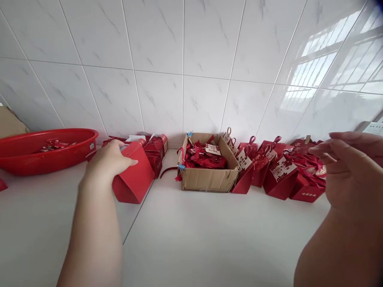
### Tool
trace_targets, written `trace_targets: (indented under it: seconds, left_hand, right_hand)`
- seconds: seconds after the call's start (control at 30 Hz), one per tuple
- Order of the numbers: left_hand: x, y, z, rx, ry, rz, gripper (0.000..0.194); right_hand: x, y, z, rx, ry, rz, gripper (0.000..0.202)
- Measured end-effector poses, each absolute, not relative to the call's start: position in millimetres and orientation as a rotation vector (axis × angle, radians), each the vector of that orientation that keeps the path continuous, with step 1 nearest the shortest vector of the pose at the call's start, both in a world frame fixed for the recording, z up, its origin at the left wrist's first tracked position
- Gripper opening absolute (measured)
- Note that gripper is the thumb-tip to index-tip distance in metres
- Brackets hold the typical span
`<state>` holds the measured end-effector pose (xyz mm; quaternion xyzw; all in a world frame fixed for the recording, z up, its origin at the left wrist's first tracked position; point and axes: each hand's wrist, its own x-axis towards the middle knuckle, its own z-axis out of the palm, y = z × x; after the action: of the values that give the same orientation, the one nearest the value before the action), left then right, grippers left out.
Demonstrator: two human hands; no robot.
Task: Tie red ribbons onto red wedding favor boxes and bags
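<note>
My left hand (110, 160) grips a plain red folded paper gift box (134, 177) by its upper edge, thumb on the front face. The box has slanted sides and no tag or ribbon that I can see. Its base is at the white tabletop. My right hand (350, 163) is raised at the right with thumb and fingertips pressed together; whatever may be between them is too small or hidden to make out. Behind it are red gift boxes with ribbons (308, 187). Left of these stands a tagged slanted red box (280, 175).
An open cardboard box (206, 180) with blue clips holds red ribbons and tags. More tagged boxes (243, 175) line its right side. Dark red boxes (155, 153) sit behind the held one. A red plastic basket (60, 153) stands far left, by the tiled wall (158, 99).
</note>
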<state>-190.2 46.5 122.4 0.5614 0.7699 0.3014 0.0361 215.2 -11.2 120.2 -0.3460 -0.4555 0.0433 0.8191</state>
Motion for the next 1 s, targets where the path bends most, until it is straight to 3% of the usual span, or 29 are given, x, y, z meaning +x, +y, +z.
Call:
trace_targets:
  seconds: [0.13, 0.2, 0.4, 0.53, 0.7, 1.0]
  left_hand:
    - [-160, -9, 140, 2.011, 2.264, 1.205, 0.06]
    - [-136, -34, 143, 2.214, 1.978, 1.443, 0.062]
    - [-73, -53, 139, 2.185, 1.156, 1.492, 0.043]
    - [-64, -38, 133, 2.115, 1.122, 1.407, 0.051]
    - [-63, -19, 130, 2.017, 1.332, 1.668, 0.063]
    - [-52, -6, 130, 1.576, 0.781, 1.597, 0.045]
  right_hand:
    - [195, -10, 118, -0.696, -1.086, 0.266, 0.01]
    - [184, -8, 115, -0.651, -1.234, 0.444, 0.012]
    - [147, -13, 108, -0.518, -1.681, 0.842, 0.055]
    - [136, -19, 108, -0.561, -1.657, 1.098, 0.03]
    - [137, -9, 107, -0.61, -1.409, 0.93, 0.02]
    - [131, -8, 104, -0.593, -1.369, 0.664, 0.046]
